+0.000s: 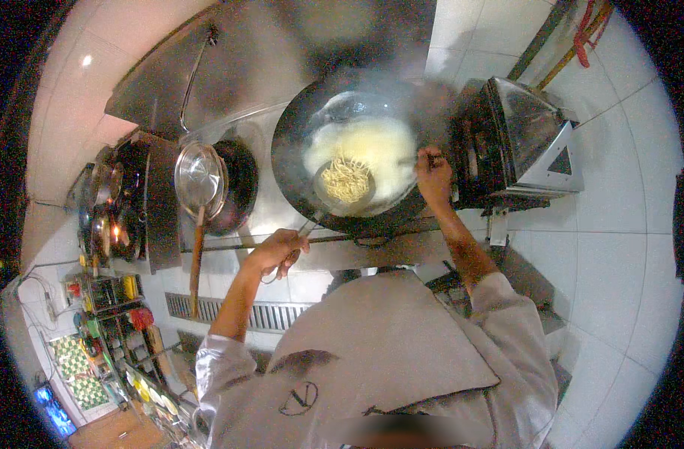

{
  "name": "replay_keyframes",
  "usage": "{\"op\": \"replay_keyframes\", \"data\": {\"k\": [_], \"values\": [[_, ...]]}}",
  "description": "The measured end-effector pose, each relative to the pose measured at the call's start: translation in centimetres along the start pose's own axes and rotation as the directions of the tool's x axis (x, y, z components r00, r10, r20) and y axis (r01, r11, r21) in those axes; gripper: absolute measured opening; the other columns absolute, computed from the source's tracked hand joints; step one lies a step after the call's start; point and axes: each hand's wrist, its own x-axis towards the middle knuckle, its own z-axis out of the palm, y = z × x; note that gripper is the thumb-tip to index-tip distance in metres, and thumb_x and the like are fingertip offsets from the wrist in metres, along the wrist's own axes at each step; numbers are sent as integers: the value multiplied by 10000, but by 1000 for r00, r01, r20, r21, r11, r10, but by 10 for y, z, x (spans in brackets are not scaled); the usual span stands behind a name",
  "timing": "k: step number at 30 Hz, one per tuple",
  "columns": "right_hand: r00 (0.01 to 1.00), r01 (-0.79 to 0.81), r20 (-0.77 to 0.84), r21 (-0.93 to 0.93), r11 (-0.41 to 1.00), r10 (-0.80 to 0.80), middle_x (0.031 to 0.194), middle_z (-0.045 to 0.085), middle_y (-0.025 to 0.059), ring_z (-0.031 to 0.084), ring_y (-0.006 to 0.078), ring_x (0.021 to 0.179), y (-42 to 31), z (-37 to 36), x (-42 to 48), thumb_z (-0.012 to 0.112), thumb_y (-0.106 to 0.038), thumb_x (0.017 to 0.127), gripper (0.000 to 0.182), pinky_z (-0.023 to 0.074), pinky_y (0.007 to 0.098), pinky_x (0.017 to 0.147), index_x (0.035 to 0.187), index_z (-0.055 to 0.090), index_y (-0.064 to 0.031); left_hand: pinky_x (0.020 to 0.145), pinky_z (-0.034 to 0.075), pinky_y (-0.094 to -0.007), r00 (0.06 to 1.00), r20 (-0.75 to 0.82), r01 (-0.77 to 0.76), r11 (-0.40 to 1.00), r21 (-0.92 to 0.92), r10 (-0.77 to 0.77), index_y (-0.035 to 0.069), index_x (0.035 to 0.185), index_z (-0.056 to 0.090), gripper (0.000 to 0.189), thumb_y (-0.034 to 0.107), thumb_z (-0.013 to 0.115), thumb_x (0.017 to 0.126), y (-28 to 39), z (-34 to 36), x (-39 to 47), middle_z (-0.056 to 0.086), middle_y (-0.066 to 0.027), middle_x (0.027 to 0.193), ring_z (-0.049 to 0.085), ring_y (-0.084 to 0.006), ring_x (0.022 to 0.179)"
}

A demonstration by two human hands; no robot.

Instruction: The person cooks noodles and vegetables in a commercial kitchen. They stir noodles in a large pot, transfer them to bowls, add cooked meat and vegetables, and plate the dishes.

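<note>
A large dark wok stands before me, holding pale, foamy, steaming liquid. My left hand grips the thin metal handle of a round strainer near the wok's front rim. Yellow noodles lie heaped in the strainer, inside the wok and at the liquid's surface. Over the wok's right side is my right hand, its fingers curled. Blur and steam hide whether it holds a thin utensil.
Left of the wok, a metal ladle or strainer with a wooden handle rests over a dark pot. A metal-sided appliance stands close on the right. Behind rises a metal splash panel. A floor grate runs below the stove.
</note>
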Motion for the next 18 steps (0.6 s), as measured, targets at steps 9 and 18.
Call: {"op": "replay_keyframes", "data": {"k": [9,18], "values": [[961,278,6,-26,960,-277,799,588,96,594,140,649,-53,65,26,568,-16,947,69,485,294,616,879,565,-9,302,289,-193,993,121,40,943,-332,0,35,1074,632,242,244,606,956,-8,3,24,459,64,545,369,-36,373],[885,266,350,159,951,-306,851,575,182,586,373,775,-109,56,-8,578,-23,931,32,484,395,705,938,548,-17,308,306,-248,991,47,-99,923,-372,125,72,997,627,256,322,582,968,-8,14,58,434,37,529,423,-89,372]]}}
